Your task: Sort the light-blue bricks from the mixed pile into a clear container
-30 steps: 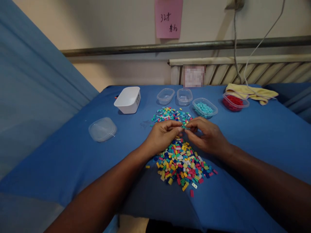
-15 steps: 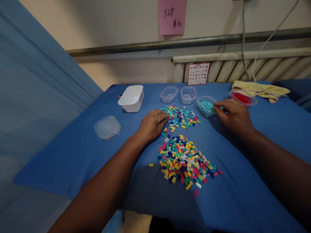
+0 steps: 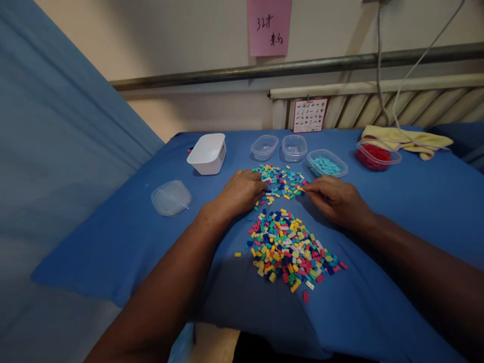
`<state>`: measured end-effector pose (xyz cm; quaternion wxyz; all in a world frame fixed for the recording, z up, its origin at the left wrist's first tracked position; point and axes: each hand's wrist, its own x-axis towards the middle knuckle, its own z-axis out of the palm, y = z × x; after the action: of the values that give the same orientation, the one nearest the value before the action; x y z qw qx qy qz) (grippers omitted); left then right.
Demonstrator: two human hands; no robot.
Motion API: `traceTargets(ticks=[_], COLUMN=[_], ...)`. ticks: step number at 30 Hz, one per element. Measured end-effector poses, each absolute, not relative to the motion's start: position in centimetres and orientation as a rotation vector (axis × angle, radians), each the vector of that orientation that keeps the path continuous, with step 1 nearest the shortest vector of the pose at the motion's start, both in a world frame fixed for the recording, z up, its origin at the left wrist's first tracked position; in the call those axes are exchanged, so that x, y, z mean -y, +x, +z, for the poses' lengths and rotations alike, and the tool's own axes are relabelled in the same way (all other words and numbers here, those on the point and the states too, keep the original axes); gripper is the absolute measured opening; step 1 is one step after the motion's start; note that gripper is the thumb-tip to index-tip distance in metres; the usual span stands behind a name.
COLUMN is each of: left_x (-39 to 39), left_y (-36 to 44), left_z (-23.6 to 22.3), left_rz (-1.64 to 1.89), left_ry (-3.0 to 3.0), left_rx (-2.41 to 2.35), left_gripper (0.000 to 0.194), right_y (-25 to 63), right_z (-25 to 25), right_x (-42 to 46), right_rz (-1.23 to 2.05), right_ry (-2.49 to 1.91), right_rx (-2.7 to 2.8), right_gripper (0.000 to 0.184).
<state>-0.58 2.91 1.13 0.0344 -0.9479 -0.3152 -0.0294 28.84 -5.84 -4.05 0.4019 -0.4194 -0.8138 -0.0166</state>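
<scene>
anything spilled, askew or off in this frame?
Nothing is damaged. The coloured bricks lie loose on the blue cloth in a near pile and a far pile, not in containers. A clear lid lies apart from them. Both hands, left and right, rest at the far pile.

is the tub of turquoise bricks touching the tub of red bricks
Apart. The head view shows bare blue cloth between the tub of turquoise bricks and the tub of red bricks.

Multicoloured bricks [image 3: 289, 249] on blue cloth [image 3: 124, 237]; white tub [image 3: 207, 153]; pink note [image 3: 268, 26].
</scene>
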Motion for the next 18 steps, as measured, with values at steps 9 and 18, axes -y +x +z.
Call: traceTargets(ticks=[9, 18], left_x=[-2.8, 1.2], left_y=[-1.5, 3.2], left_z=[0.9, 0.0], left_rz=[-0.468, -1.941], left_ry=[-3.109, -3.513], left_rx=[1.192, 1.846], left_gripper=[0.012, 0.033], right_y=[27.7, 24.8], right_z=[-4.0, -2.7], right_x=[6.2, 7.6], right_rz=[0.106, 0.277], right_ry=[-1.058, -0.941], right_rx=[2.065, 1.934], right_gripper=[0.017, 0.028])
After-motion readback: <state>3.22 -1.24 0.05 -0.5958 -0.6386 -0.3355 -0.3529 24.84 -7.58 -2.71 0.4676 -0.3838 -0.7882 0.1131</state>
